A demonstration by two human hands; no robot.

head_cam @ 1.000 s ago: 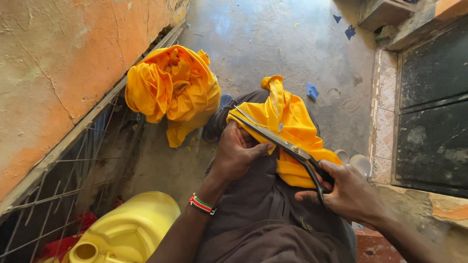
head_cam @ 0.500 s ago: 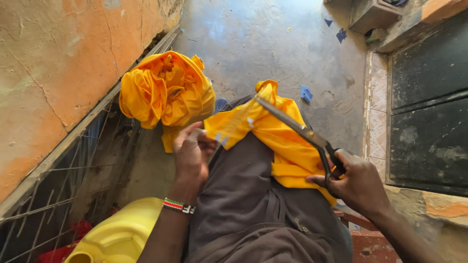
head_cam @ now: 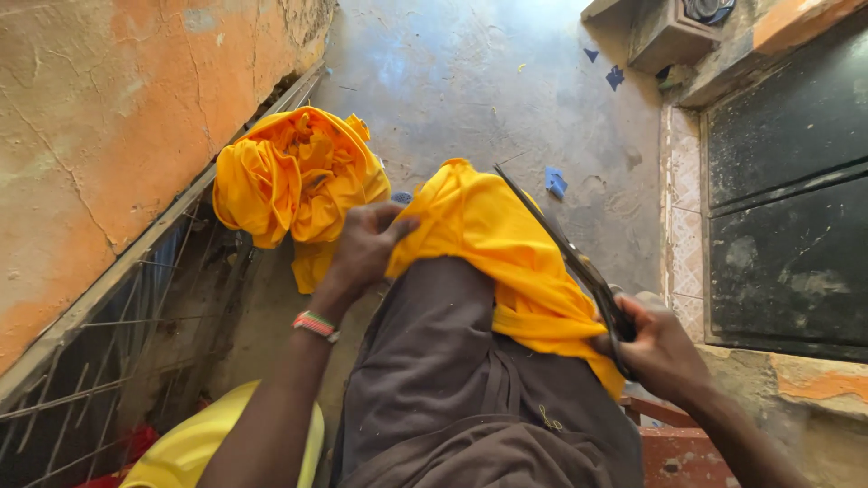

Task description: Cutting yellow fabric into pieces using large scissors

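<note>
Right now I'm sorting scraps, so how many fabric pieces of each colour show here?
Yellow cloth: 2, the piece over the knee pinched by the left hand, and the bundle by the wall.
Blue scraps on the floor: 3.
Total: 5.

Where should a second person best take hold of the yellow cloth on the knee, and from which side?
Probably the cloth's free end, which hangs past the knee toward the floor: come from the far side, opposite the person. The left hand already pinches the left edge, and the right hand holds long scissors along the right edge, so both those sides are taken.
</note>
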